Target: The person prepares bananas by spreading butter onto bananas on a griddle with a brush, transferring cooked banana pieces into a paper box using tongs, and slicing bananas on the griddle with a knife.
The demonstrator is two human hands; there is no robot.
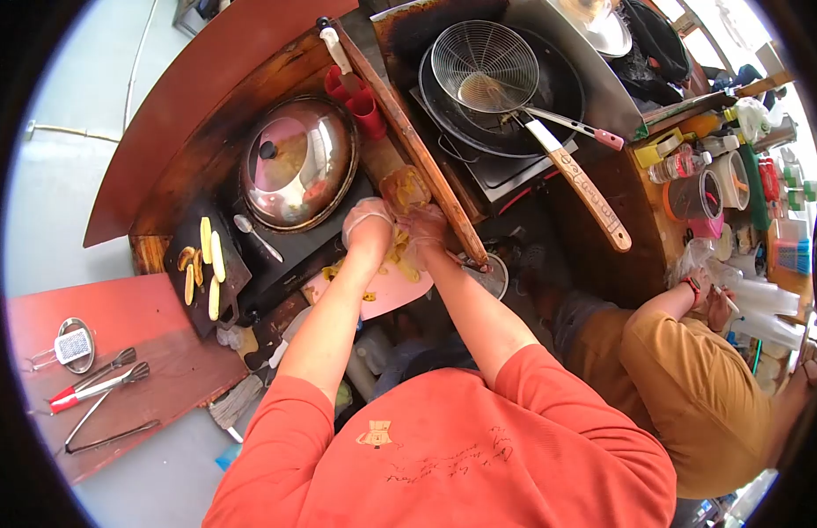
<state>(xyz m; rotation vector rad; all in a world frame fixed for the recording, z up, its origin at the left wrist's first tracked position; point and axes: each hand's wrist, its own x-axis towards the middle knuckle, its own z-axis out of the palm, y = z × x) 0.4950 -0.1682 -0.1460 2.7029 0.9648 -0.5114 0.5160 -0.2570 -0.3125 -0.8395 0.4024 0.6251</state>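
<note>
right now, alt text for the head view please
Left hand and right hand work over yellow pieces on a pink board, between a domed lid and a black pan under a wire strainer; another person is at right.

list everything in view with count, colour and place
pan: 1, black, on stove
strainer: 1, silver, over pan
domed lid: 1, silver, left of pan
cups: 2 or more, red, beside lid
spoon: 1, silver, below lid
long slices: several, yellow, dark board
grater: 1, silver, red table
utensils: several, silver and red, near grater
bottles: several, mixed, right side
co-worker: 1, brown shirt, right
cutting board: 1, pink, centre
food pieces: several, yellow, cutting board
left hand: 1, clear glove, near cutting board
right hand: 1, clear glove, beside left
</note>
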